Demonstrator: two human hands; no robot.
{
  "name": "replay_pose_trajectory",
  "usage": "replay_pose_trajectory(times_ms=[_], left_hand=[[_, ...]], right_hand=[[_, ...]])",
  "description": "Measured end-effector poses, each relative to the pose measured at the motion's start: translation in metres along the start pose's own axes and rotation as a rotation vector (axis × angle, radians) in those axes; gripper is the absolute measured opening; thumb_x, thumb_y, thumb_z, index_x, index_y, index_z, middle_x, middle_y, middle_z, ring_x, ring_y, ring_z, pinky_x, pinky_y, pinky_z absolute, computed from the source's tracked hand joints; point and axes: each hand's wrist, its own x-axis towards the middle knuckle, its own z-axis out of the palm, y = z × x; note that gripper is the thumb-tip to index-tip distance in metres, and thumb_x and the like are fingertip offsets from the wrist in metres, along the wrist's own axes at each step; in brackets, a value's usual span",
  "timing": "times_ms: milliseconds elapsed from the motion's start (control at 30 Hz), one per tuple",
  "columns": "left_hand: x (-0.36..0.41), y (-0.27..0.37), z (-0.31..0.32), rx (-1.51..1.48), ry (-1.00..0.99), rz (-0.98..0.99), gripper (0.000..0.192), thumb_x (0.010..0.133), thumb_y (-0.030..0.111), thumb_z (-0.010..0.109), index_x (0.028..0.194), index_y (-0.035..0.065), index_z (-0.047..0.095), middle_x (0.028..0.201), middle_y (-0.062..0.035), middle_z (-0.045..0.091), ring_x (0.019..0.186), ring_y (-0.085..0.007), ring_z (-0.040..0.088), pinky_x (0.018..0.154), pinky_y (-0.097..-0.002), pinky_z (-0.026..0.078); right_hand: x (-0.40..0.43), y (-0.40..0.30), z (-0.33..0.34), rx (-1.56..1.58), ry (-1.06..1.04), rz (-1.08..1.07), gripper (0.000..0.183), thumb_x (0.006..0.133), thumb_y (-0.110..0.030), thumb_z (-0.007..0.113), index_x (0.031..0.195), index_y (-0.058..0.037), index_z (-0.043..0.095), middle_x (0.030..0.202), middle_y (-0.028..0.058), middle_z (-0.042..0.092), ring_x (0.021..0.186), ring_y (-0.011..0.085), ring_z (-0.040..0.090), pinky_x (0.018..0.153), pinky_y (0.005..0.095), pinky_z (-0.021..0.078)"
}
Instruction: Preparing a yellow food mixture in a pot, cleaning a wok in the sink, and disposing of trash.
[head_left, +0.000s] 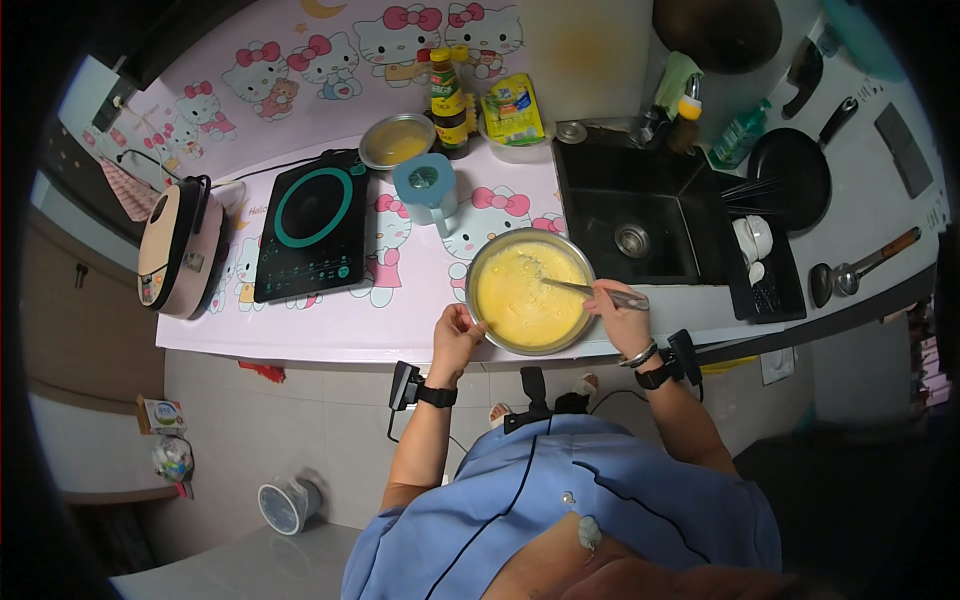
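A round metal bowl (472, 294) holds a frothy yellow liquid (525, 307) and stands near the counter's front edge. My left hand (455, 337) grips the bowl's rim at its lower left. In my right hand (622, 315) is a metal utensil (626, 298), slanting over the bowl's right rim with its far end in the liquid; whether it is a whisk or chopsticks I cannot tell. Behind the bowl stands a blue-lidded pitcher (426, 187). A metal bowl with a yellowish content (397, 142) sits farther back, beside a sauce bottle (448, 105).
On the left are an induction cooktop (311, 225) and a rice cooker (176, 247). A black sink (622, 202) lies right of the bowl, with a dark tray of white dishes (765, 277), a frying pan (791, 176) and ladles (847, 279) beyond. A yellow packet (514, 109) stands at the back.
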Motion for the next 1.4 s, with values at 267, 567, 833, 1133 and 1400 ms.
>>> replay_pose_trajectory(times_ms=[267, 567, 833, 1133, 1400], left_hand=[[0.0, -0.001, -0.002, -0.008, 0.004, 0.004, 0.019, 0.074, -0.001, 0.059, 0.086, 0.0044, 0.045, 0.066, 0.002, 0.048, 0.057, -0.0057, 0.047, 0.05, -0.0178, 0.042], [0.002, -0.005, -0.003, -0.033, -0.007, 0.002, 0.02, 0.074, -0.002, 0.058, 0.086, 0.0044, 0.044, 0.067, 0.0015, 0.05, 0.057, -0.0055, 0.047, 0.05, -0.0178, 0.041], [0.001, -0.002, -0.001, -0.041, -0.004, -0.012, 0.02, 0.074, -0.002, 0.057, 0.087, 0.0048, 0.044, 0.068, 0.0014, 0.05, 0.057, -0.0057, 0.048, 0.051, -0.0179, 0.041], [-0.002, 0.002, 0.0, -0.04, 0.008, -0.018, 0.02, 0.074, -0.001, 0.059, 0.086, 0.0053, 0.044, 0.067, 0.0024, 0.048, 0.057, -0.0055, 0.046, 0.05, -0.0178, 0.041], [0.004, -0.004, -0.001, -0.004, -0.003, 0.0, 0.021, 0.074, -0.002, 0.058, 0.087, 0.0048, 0.044, 0.068, 0.0012, 0.049, 0.057, -0.0064, 0.047, 0.05, -0.0183, 0.042]], right_hand=[[-0.009, -0.023, -0.027, -0.013, 0.058, 0.085, 0.016, 0.081, -0.009, 0.052, 0.087, 0.0052, 0.055, 0.067, 0.0098, 0.06, 0.059, 0.0151, 0.061, 0.051, 0.0227, 0.048], [-0.029, -0.047, -0.037, 0.178, 0.106, 0.128, 0.015, 0.082, -0.006, 0.049, 0.087, 0.0066, 0.054, 0.075, 0.0096, 0.059, 0.064, 0.0164, 0.061, 0.058, 0.0223, 0.0495], [-0.035, -0.072, -0.042, -0.32, -0.142, -0.297, 0.011, 0.076, 0.001, 0.052, 0.086, 0.0056, 0.057, 0.081, 0.0162, 0.06, 0.069, 0.0188, 0.061, 0.062, 0.0253, 0.0478], [-0.039, -0.075, -0.059, -0.586, -0.702, -0.766, 0.024, 0.074, -0.006, 0.051, 0.096, 0.0033, 0.051, 0.094, 0.0194, 0.054, 0.087, 0.0325, 0.054, 0.074, 0.0355, 0.0454], [-0.044, -0.061, -0.044, -0.592, -0.751, -0.779, 0.029, 0.069, -0.001, 0.051, 0.097, 0.0037, 0.051, 0.098, 0.0189, 0.053, 0.091, 0.0318, 0.053, 0.079, 0.0358, 0.0445]])
